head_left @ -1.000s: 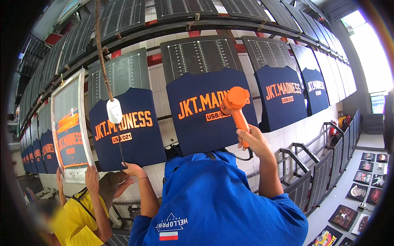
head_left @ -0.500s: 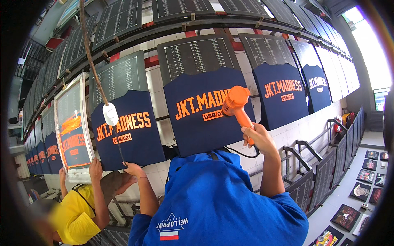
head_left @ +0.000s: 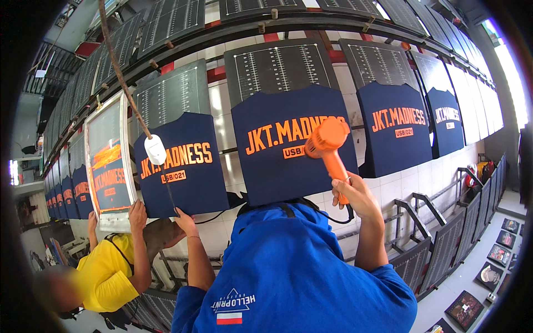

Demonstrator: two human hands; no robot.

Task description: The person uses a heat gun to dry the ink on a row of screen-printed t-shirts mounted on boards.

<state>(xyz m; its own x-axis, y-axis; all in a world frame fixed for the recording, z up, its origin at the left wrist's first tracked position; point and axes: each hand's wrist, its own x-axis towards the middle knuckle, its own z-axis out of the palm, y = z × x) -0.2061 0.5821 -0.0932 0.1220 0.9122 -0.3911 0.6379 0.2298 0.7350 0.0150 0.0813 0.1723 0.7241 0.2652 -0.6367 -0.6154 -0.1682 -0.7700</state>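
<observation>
In my right hand (head_left: 360, 197) is the handle of an orange hair dryer (head_left: 332, 137), fingers wrapped round it. Its barrel sits over the right part of the orange print on a navy shirt panel (head_left: 272, 180), which lies on a dark board. My left hand (head_left: 186, 223) is closed on a thin dark cord (head_left: 170, 194) at the lower edge of another navy shirt panel (head_left: 191, 197). That cord hangs from a white socket block (head_left: 155, 150), which covers part of the print.
A co-worker in yellow (head_left: 105, 272) grips a framed printing screen (head_left: 132, 183) at my left. More printed panels (head_left: 391, 150) lie on a row of marked boards (head_left: 280, 66). Metal racks (head_left: 430, 222) stand at lower right, and a brown cable (head_left: 116, 66) hangs at upper left.
The view has shifted, moving the boards and shirts rightward and slightly up in the picture. My right hand still holds the dryer over the same print; my left hand stays on the cord.
</observation>
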